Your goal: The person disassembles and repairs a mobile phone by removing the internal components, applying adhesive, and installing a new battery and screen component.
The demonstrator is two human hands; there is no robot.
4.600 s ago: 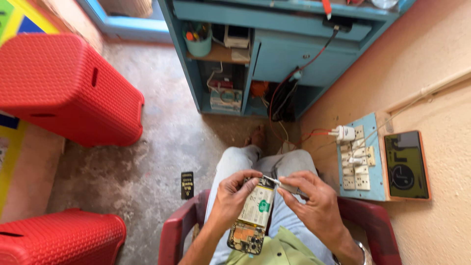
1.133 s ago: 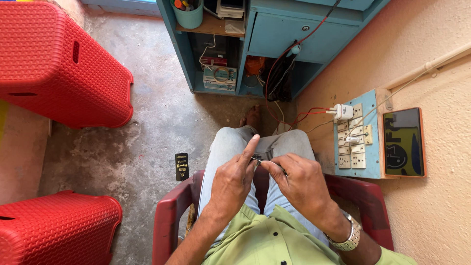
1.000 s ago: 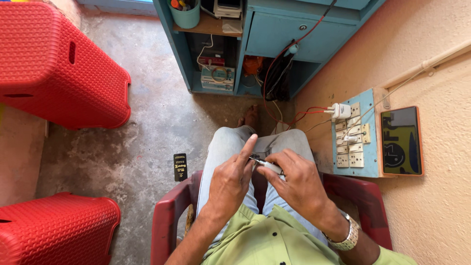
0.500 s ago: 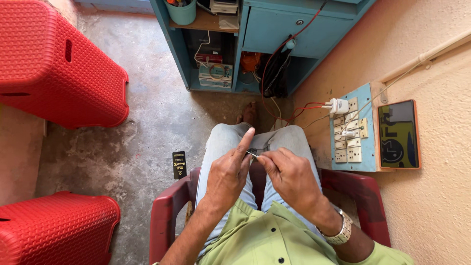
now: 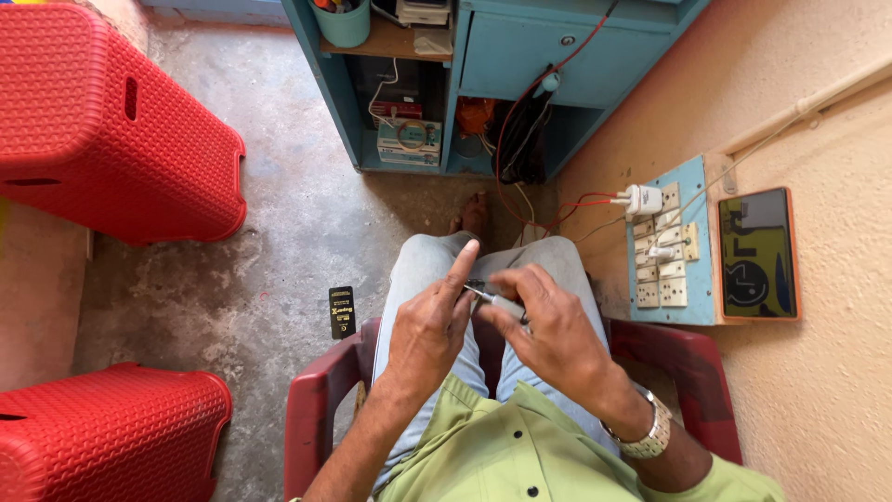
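While the person sits in the dark red chair (image 5: 316, 409), a thin metal tool (image 5: 491, 297) lies over the lap, its long axis running 10 to 4 o'clock, tip toward 10. The right hand (image 5: 548, 330) pinches its handle, fingers curled. The left hand (image 5: 429, 325) meets the tip, forefinger extended toward 1 o'clock.

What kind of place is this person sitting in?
Probably a small electronics repair shop. A blue cabinet holds wires and gadgets, a board of sockets hangs on the wall, and the right hand holds a thin tool near the left hand.
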